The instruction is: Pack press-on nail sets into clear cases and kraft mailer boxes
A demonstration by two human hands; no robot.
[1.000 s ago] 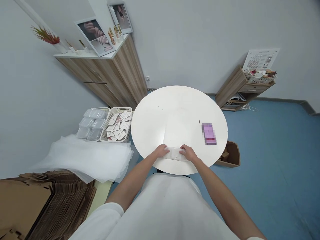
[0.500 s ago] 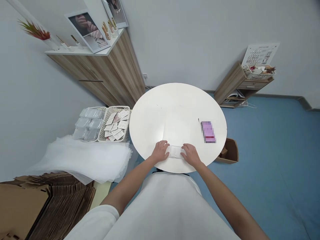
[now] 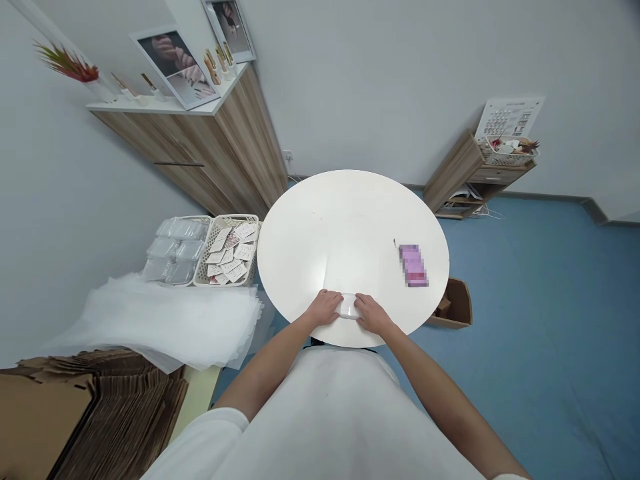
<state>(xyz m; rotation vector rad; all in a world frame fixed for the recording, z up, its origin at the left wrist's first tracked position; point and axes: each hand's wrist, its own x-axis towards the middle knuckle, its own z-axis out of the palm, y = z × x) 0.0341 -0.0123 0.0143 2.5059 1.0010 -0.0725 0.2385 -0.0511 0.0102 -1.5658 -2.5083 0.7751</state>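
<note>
A small white packet (image 3: 349, 306), perhaps wrapped in thin foam or plastic, lies near the front edge of the round white table (image 3: 350, 220). My left hand (image 3: 325, 307) grips its left end, fingers curled over the side. At the opposite end, my right hand (image 3: 373, 314) holds it the same way. Whatever is inside the wrapping cannot be made out. To the right on the tabletop lies a blurred purple object (image 3: 413, 265), apart from both hands.
Left of the table stand a basket of printed cards (image 3: 233, 253) and a basket of clear plastic packs (image 3: 175, 250). White foam sheets (image 3: 165, 320) and flattened cardboard (image 3: 120, 407) are stacked nearer me. A cardboard box (image 3: 457, 307) sits on the floor at right.
My hands have come closer together, and the white piece between them now looks narrower and more compact. The view has shifted slightly; the purple object stays on the table.
</note>
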